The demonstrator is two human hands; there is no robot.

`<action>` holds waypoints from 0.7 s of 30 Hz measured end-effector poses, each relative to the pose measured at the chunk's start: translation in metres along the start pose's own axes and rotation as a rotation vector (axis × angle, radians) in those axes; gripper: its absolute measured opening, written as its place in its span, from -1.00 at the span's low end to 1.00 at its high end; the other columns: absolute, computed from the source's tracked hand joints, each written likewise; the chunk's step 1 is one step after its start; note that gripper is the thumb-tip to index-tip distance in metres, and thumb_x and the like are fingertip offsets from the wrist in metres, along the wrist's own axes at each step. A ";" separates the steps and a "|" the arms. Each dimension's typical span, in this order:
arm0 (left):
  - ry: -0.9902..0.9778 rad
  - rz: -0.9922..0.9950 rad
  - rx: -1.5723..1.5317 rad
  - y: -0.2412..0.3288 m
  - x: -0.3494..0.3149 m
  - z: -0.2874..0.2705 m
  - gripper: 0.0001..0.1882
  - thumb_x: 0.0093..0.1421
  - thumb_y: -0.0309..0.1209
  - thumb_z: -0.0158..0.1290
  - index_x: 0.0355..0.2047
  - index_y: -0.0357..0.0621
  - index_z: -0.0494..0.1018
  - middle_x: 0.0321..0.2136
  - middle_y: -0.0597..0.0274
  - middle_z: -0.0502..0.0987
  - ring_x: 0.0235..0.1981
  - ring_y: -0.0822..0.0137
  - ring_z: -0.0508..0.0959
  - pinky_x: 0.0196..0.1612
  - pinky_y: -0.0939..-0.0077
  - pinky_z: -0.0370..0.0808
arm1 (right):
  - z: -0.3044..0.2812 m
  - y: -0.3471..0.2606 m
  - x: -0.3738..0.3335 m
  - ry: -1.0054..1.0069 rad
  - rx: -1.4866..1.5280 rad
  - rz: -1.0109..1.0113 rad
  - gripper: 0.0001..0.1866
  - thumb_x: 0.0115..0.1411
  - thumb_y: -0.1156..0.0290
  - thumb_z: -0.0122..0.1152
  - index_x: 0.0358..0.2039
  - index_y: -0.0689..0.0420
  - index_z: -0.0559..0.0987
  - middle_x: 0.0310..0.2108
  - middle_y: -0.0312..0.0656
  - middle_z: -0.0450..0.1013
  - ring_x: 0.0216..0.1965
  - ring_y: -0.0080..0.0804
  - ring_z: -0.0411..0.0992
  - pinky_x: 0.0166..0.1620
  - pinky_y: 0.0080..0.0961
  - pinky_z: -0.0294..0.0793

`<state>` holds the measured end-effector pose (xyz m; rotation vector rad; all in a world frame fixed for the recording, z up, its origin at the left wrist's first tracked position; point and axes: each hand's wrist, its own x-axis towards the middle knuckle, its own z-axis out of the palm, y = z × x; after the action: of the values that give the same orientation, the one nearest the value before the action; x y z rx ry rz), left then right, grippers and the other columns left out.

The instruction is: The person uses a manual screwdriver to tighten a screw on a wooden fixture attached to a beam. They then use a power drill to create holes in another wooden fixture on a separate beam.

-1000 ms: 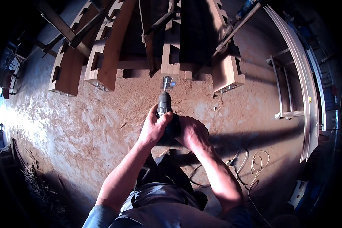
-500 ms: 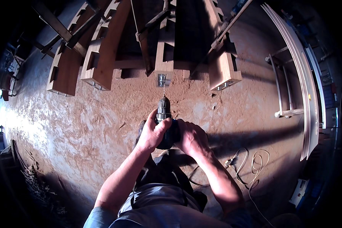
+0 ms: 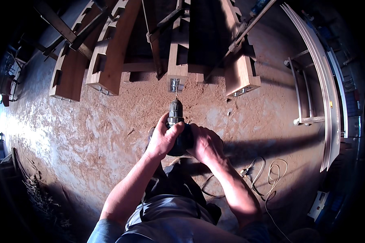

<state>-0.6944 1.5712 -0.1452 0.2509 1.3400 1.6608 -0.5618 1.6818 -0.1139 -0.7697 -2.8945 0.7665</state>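
Both my hands grip a dark power drill (image 3: 176, 110), whose chuck points away from me. My left hand (image 3: 164, 138) wraps the left side of its body behind the chuck, thumb on top. Around the right rear of the drill closes my right hand (image 3: 206, 142); the handle and trigger are hidden beneath. A thin bit reaches from the chuck to the end of the middle notched wooden beam (image 3: 177, 72), at a metal fitting (image 3: 174, 84) set in its end face. Whether the tip touches cannot be made out.
More notched beams stand left (image 3: 106, 77) and right (image 3: 240, 77), with metal fittings in their ends. Dark wooden struts (image 3: 59, 26) cross above. A coiled cable (image 3: 273, 178) lies on the dusty floor at right, near a rack with long pale boards (image 3: 326, 93).
The drill and both hands have shifted very slightly forward, toward the middle beam's end. The view has moved a little. My grip is the same.
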 end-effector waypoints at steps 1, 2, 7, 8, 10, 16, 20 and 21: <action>0.005 -0.004 0.006 0.001 0.000 0.001 -0.11 0.18 -0.21 0.28 0.30 -0.43 0.04 -0.09 0.19 0.44 -0.08 0.43 0.46 0.04 0.50 0.45 | 0.001 0.001 0.000 0.001 0.003 0.000 -0.42 -0.14 0.27 0.57 -0.16 0.15 0.45 -0.43 -0.02 0.54 -0.36 -0.02 0.57 -0.32 -0.19 0.57; 0.011 -0.007 0.012 0.003 -0.001 0.002 -0.12 0.18 -0.21 0.28 0.30 -0.43 0.04 -0.09 0.19 0.44 -0.08 0.43 0.46 0.04 0.50 0.44 | 0.002 0.002 -0.001 0.001 0.006 -0.001 -0.42 -0.14 0.27 0.57 -0.16 0.15 0.44 -0.42 -0.02 0.54 -0.36 -0.02 0.57 -0.32 -0.19 0.57; 0.017 -0.010 0.022 0.002 0.000 0.002 -0.11 0.18 -0.22 0.27 0.31 -0.44 0.03 -0.09 0.19 0.44 -0.08 0.43 0.46 0.05 0.50 0.44 | 0.000 0.001 -0.001 0.004 0.043 0.004 -0.48 -0.15 0.34 0.53 -0.18 0.15 0.46 -0.42 -0.01 0.55 -0.35 0.01 0.56 -0.29 -0.16 0.57; 0.022 -0.012 0.021 0.004 -0.001 0.003 -0.10 0.18 -0.22 0.27 0.31 -0.45 0.02 -0.09 0.19 0.44 -0.08 0.43 0.47 0.04 0.50 0.44 | -0.001 0.001 0.000 0.001 0.052 0.014 -0.51 -0.15 0.38 0.50 -0.19 0.15 0.47 -0.43 -0.01 0.55 -0.34 0.02 0.56 -0.27 -0.15 0.57; 0.023 -0.018 0.019 0.004 -0.001 0.003 -0.09 0.18 -0.22 0.28 0.31 -0.45 0.01 -0.09 0.18 0.45 -0.09 0.43 0.47 0.04 0.50 0.45 | -0.001 0.000 0.000 -0.001 0.041 0.021 -0.49 -0.15 0.39 0.50 -0.18 0.15 0.47 -0.41 -0.01 0.55 -0.32 0.03 0.55 -0.26 -0.15 0.57; 0.046 -0.020 0.034 0.000 0.001 0.001 -0.22 0.18 -0.23 0.24 0.27 -0.34 0.15 -0.09 0.18 0.45 -0.08 0.40 0.48 0.01 0.43 0.48 | -0.002 -0.001 0.000 -0.034 0.035 0.013 -0.50 -0.15 0.36 0.51 -0.20 0.16 0.48 -0.39 -0.01 0.54 -0.29 0.01 0.54 -0.23 -0.13 0.55; 0.047 -0.009 0.087 -0.005 0.006 -0.003 -0.22 0.18 -0.23 0.24 0.27 -0.34 0.15 -0.10 0.19 0.45 -0.10 0.40 0.49 -0.01 0.43 0.49 | -0.002 -0.003 0.003 -0.020 -0.023 0.003 -0.62 -0.04 0.26 0.47 -0.30 0.15 0.49 -0.45 -0.04 0.53 -0.33 -0.02 0.55 -0.27 -0.15 0.55; 0.052 -0.002 0.112 -0.007 0.007 -0.004 -0.22 0.18 -0.23 0.24 0.27 -0.34 0.15 -0.10 0.19 0.45 -0.11 0.40 0.49 -0.01 0.43 0.49 | -0.003 -0.004 0.004 -0.022 -0.020 0.009 -0.63 -0.04 0.26 0.46 -0.30 0.15 0.50 -0.45 -0.04 0.53 -0.33 -0.02 0.55 -0.28 -0.16 0.55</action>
<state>-0.6973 1.5732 -0.1553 0.2730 1.4738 1.6025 -0.5664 1.6817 -0.1093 -0.7817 -2.9245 0.7521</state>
